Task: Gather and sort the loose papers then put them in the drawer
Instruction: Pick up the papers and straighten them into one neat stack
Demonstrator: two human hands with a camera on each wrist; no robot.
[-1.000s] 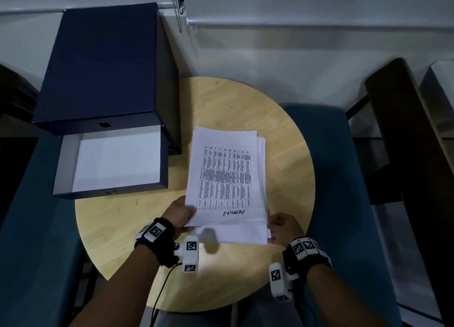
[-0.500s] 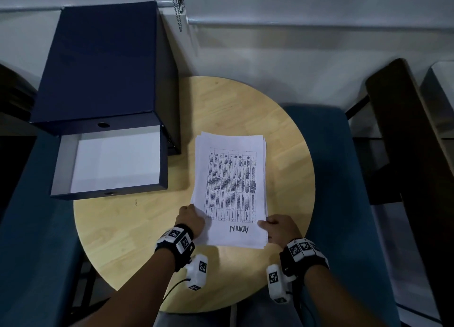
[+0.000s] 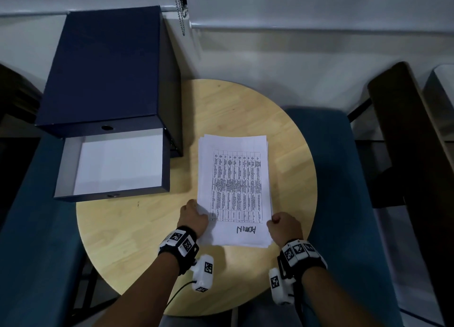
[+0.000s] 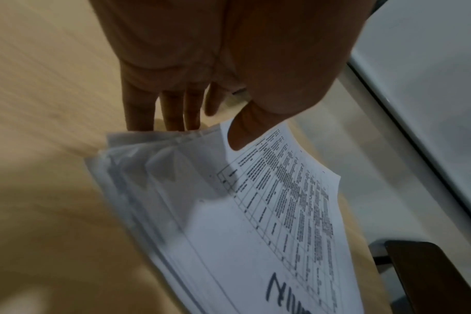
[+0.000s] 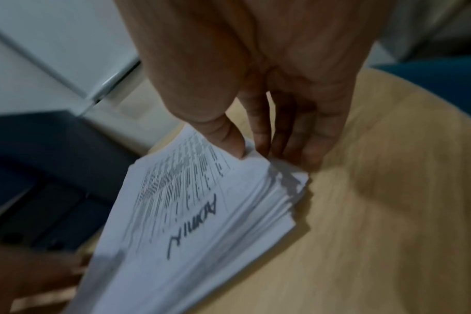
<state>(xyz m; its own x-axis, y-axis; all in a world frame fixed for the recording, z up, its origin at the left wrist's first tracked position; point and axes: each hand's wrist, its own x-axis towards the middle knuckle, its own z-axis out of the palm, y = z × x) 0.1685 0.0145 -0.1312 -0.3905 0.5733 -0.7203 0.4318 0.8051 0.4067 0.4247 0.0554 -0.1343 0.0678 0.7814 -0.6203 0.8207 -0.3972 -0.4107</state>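
Observation:
A stack of white papers [image 3: 235, 189] with a printed table and "ADMIN" handwritten near me lies on the round wooden table [image 3: 137, 238]. My left hand [image 3: 194, 216] pinches the stack's near left edge, thumb on the top sheet [image 4: 256, 212] and fingers [image 4: 172, 110] under it. My right hand [image 3: 282, 226] pinches the near right edge, thumb on top of the stack [image 5: 191, 223] and fingers [image 5: 288, 136] below. The dark blue drawer [image 3: 110, 164] stands pulled open to the left, its white inside bare.
A dark blue drawer cabinet [image 3: 103, 66] sits at the table's back left. Blue seats [image 3: 344, 204] flank the table. A dark wooden rail [image 3: 412, 154] runs on the right. A bead chain [image 3: 180, 7] hangs at the back wall.
The stack has been squared up and slid slightly right and away from me. My left hand moved right and forward along the stack's left edge; my right hand stayed at the right edge.

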